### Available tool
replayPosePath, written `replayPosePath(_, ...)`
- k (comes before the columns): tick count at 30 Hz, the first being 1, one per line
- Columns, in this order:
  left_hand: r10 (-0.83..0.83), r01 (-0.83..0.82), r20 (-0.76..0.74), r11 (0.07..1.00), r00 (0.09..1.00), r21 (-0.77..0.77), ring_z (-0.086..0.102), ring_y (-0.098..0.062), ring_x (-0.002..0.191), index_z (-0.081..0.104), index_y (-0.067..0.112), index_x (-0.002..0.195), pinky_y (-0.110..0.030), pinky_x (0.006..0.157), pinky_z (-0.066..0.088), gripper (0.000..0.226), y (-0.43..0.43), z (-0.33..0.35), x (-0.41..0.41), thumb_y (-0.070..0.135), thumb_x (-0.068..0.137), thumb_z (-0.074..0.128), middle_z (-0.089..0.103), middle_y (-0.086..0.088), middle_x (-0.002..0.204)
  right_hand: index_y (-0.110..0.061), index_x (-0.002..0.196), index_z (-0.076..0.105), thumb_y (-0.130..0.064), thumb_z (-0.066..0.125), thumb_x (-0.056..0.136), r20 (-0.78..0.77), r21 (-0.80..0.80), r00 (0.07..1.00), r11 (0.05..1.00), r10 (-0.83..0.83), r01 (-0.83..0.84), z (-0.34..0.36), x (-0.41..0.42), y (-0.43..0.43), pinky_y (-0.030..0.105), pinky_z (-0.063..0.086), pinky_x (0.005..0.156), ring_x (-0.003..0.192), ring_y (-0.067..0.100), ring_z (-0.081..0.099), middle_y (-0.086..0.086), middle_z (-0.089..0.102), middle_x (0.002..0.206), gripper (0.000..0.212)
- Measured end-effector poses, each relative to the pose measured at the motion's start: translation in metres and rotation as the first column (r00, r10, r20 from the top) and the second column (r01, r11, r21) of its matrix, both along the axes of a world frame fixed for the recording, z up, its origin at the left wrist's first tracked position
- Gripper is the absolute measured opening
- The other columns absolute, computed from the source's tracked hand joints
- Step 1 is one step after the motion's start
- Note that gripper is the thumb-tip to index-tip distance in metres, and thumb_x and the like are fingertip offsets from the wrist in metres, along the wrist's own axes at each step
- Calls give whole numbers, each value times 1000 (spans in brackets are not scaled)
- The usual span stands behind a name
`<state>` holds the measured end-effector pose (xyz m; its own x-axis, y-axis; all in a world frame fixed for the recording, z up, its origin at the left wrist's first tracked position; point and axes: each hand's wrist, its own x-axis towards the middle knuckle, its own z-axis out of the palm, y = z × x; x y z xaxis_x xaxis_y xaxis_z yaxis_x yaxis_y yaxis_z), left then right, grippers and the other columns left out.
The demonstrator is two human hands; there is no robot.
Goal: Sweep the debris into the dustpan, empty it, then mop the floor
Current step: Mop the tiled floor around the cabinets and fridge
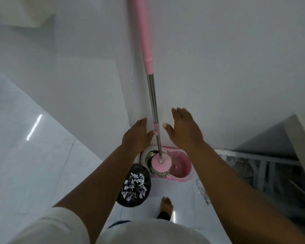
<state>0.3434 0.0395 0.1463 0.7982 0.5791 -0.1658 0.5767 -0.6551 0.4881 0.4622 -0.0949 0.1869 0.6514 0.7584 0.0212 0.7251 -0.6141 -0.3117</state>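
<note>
A pink and steel mop handle (152, 95) stands upright against the white wall corner, its round pink head (160, 164) resting in the spinner of a pink mop bucket (180, 174). My left hand (136, 137) is just left of the pole, fingers apart, thumb near or touching it. My right hand (184, 129) is open just right of the pole, not touching it. A black-lined bin (133, 188) holding torn white paper scraps sits left of the bucket.
White walls meet in a corner behind the bucket. Glossy white floor tiles (33, 164) spread to the left. A plastic-wrapped metal frame (259, 168) stands at the right. My bare foot (166, 206) is on the tiles below the bucket.
</note>
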Motion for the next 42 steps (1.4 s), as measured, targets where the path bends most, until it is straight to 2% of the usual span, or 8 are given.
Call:
replayPosePath(10,141,-143,-25,985,990,-99,35,-27,141,22,11,153,-42,114,34,66,9,-12,38,40,99,47,33,-10,155,-5,150,29,-39,51,97,-74,122,981,978,177,-167,15,60,89,38,33,109,137,30,34,17,43,145,66)
replayPosePath(13,104,-107,-27,984,994,-139,31,-25,143,18,11,155,-38,115,28,67,22,-12,51,39,100,46,28,-10,158,-8,150,30,-36,55,96,-203,252,960,957,194,-141,28,68,112,26,35,107,132,22,44,12,47,144,65)
replayPosePath(17,90,-77,63,979,994,-189,41,-27,136,24,11,152,-37,109,36,63,31,-10,70,36,99,49,39,-13,150,-12,132,51,-28,59,95,-300,396,931,915,209,-78,37,66,126,-3,35,69,94,9,57,-3,63,109,42)
replayPosePath(21,120,-64,189,959,975,-276,54,-26,121,44,9,138,-35,103,43,43,32,-13,80,24,99,53,56,-13,134,-11,100,52,-23,55,97,-269,363,944,928,190,-83,33,62,114,7,36,56,72,10,55,1,59,86,13)
replayPosePath(26,34,46,260,955,965,-294,65,-25,102,54,8,122,-37,90,52,26,27,-14,87,14,96,56,67,-11,112,-18,95,45,-21,54,97,-263,354,945,930,196,-94,46,67,81,11,33,58,69,-1,50,-10,50,78,10)
replayPosePath(30,-47,181,304,885,952,-430,62,-19,103,53,15,129,-24,89,50,44,24,-15,92,7,88,68,63,1,115,-9,99,50,-23,53,97,-227,395,956,915,186,-85,84,76,55,32,52,69,80,20,63,7,63,87,14)
replayPosePath(34,-243,311,201,833,949,-458,56,-19,113,50,21,131,-29,93,49,65,15,-21,95,9,76,81,59,2,123,-1,103,50,-20,51,94,-207,477,968,878,140,-25,127,78,33,48,53,74,84,32,67,18,63,89,20)
replayPosePath(42,-452,527,293,802,843,-279,63,-18,100,56,11,120,-40,90,54,51,-20,-15,104,12,76,81,66,-5,108,3,102,48,-9,51,91,-247,576,969,808,29,122,169,59,-9,14,49,59,75,21,70,25,60,90,17)
